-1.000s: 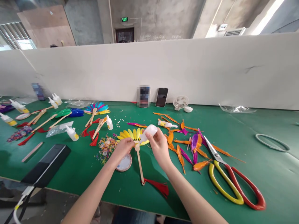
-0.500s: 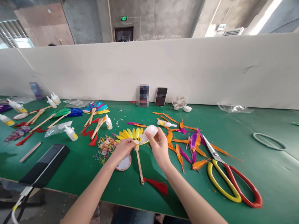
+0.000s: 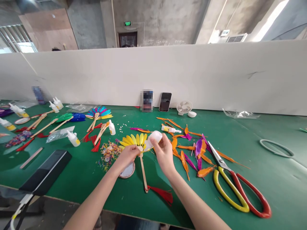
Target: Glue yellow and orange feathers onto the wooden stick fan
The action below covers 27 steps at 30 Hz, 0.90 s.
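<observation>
A fan of yellow feathers (image 3: pixel 133 140) on a wooden stick handle (image 3: pixel 144 171) lies at the middle of the table, a red tassel (image 3: pixel 161 195) at its lower end. My left hand (image 3: pixel 128 156) pinches the fan where the feathers meet the handle. My right hand (image 3: pixel 164 152) is closed around a white glue bottle (image 3: pixel 155 136), tilted toward the right-hand feathers. The bottle's tip is hard to make out. Just below my left hand sits a round dish (image 3: pixel 128 171) with white contents, partly covered by my wrist.
Large scissors (image 3: pixel 223 164) and orange and purple feathers (image 3: pixel 199 148) lie to the right. Colourful bits (image 3: pixel 109 153) are left of my hands. A black box (image 3: pixel 45 171), glue bottles (image 3: pixel 73 138) and other feather fans (image 3: pixel 98 114) stand further left. Phones (image 3: pixel 165 102) and a small fan (image 3: pixel 184 107) are behind.
The whole view has shifted slightly, with the table lower in the picture. Both hands keep their holds on the fan and the bottle, with little other visible movement.
</observation>
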Motion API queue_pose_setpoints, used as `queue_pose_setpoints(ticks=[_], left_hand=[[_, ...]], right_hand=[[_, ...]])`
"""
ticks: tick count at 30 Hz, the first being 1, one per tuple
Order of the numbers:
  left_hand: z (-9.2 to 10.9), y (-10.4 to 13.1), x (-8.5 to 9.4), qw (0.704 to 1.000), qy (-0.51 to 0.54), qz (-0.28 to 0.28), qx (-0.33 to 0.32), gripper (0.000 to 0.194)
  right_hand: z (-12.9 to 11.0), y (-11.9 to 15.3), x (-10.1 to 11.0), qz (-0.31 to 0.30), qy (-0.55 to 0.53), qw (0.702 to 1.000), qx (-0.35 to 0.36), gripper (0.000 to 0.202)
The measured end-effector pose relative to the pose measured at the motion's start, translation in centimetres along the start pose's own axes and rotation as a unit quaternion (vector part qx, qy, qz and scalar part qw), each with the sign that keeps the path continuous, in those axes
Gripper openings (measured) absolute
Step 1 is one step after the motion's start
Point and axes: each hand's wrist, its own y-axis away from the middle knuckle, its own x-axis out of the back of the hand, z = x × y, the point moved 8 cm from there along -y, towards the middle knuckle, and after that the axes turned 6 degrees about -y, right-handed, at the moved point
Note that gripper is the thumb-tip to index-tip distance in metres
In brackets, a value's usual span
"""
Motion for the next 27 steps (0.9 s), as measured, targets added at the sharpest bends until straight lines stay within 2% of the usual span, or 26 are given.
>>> queue_pose_setpoints(ticks=[7, 12, 16, 21, 27], left_hand=[[0.2, 0.2, 0.6, 1.0, -0.006, 0.023, 0.008, 0.01], [0.9, 0.2, 0.8, 0.997, -0.05, 0.045, -0.037, 0.01], [1.4, 0.2, 0.8, 0.992, -0.081, 0.059, -0.076, 0.011], [1.2, 0.0, 0.7, 0.993, -0.076, 0.059, -0.074, 0.011], [1.1, 0.1, 1.1, 0.994, -0.072, 0.061, -0.05, 0.01]], right_hand=[[-0.6, -0.2, 0.2, 0.001, 0.022, 1.0, 0.014, 0.027], [-0.8, -0.4, 0.5, 0.013, 0.043, 0.998, 0.036, 0.026], [-0.7, -0.2, -0.2, -0.02, 0.062, 0.997, 0.047, 0.024], [-0.9, 0.1, -0.8, -0.047, 0.085, 0.994, 0.055, 0.022], [-1.2, -0.2, 0.3, 0.009, 0.107, 0.992, 0.067, 0.022]])
